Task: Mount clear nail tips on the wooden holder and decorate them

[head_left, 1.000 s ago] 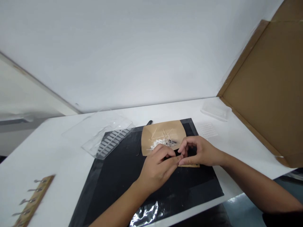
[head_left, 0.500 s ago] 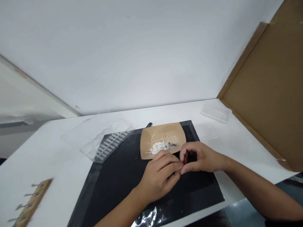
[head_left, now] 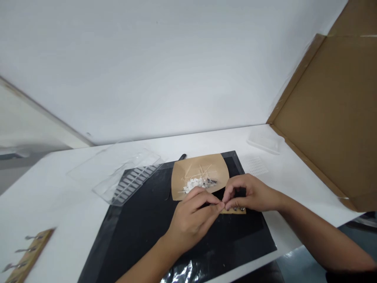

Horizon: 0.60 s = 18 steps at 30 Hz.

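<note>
Over the black mat (head_left: 147, 232), my left hand (head_left: 193, 220) and my right hand (head_left: 250, 192) meet with thumbs and fingertips pinched together. Whatever is between the fingertips is too small or too hidden to make out. Beneath them lies a short wooden strip (head_left: 228, 211) with small round metal parts on it, partly covered by the right hand. Just beyond the hands sits a brown paper tray (head_left: 178, 173). It holds a heap of small white pieces (head_left: 193, 184), some dark bits and several thin pale sticks (head_left: 203, 171).
At left a clear plastic compartment box (head_left: 129, 184) overlaps the mat's corner. Another wooden strip (head_left: 37, 257) with metal clip-like pieces lies at the lower left. Toward the right are a translucent lid or box (head_left: 263, 141), a clear dotted sheet (head_left: 256, 166) and a tall cardboard panel (head_left: 330, 110).
My left hand's fingers have drawn in and lifted slightly, uncovering part of the wooden strip beneath. Both hands still meet at the fingertips. The view has shifted slightly.
</note>
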Tool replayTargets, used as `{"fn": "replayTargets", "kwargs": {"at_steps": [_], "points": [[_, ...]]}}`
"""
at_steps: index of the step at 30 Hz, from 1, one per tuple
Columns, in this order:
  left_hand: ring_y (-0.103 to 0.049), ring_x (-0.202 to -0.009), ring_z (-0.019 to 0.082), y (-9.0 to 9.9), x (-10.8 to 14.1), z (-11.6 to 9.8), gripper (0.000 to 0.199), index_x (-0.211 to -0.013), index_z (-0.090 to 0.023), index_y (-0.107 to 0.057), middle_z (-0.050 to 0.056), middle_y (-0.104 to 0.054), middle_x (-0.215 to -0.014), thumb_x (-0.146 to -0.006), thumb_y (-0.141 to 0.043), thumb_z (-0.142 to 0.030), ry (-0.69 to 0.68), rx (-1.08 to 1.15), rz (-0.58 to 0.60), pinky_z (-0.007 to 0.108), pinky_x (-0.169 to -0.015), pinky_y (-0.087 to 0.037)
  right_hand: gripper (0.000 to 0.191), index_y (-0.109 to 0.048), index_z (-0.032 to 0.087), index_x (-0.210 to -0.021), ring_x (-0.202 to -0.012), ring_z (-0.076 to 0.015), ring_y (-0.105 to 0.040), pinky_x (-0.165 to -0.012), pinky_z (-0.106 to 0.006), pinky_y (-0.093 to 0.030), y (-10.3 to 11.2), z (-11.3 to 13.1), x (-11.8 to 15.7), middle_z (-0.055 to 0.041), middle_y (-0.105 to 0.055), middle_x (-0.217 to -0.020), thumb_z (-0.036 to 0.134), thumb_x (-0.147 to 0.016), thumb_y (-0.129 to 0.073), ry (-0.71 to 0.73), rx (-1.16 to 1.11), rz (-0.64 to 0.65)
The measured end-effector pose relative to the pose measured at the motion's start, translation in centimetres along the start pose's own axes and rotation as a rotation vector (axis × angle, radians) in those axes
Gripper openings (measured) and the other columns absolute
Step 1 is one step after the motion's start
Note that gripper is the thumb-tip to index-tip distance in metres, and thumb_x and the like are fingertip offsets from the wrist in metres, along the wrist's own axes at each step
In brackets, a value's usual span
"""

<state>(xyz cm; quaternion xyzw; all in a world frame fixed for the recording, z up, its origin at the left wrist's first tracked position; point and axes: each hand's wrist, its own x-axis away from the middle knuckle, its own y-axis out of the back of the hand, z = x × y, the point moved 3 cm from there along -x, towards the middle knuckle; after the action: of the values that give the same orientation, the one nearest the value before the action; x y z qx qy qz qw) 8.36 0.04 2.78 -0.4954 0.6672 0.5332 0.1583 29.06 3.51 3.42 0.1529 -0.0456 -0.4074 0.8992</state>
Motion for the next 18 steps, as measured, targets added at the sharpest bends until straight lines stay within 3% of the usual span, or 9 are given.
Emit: {"fn": "replayTargets", "kwargs": {"at_steps": [9,18], "points": [[-0.062,-0.087,0.018,-0.2,-0.3,-0.7,0.02,-0.104,-0.013,-0.073,0.008,-0.075,-0.095,-0.089,-0.074,0.0,-0.087,0.008,0.079,0.031,-0.073,-0.058,0.023,-0.081,0.021,-0.099,-0.084,-0.0145,-0.073,-0.076,-0.026,-0.057,0.8,-2.0,0.7,-0.0028,-0.079,-0.095,0.04,-0.087,-0.086,-0.063,-0.181,0.109],[-0.07,-0.082,0.014,-1.3,0.1,-0.7,0.018,-0.104,-0.014,-0.07,0.004,-0.079,-0.096,-0.092,-0.074,-0.002,-0.15,-0.034,0.149,0.033,-0.076,-0.057,0.022,-0.08,0.018,-0.096,-0.077,-0.0136,-0.071,-0.071,-0.025,-0.057,0.7,-2.0,1.1,-0.0028,-0.078,-0.088,0.039,-0.089,-0.084,-0.12,-0.204,0.147]]}}
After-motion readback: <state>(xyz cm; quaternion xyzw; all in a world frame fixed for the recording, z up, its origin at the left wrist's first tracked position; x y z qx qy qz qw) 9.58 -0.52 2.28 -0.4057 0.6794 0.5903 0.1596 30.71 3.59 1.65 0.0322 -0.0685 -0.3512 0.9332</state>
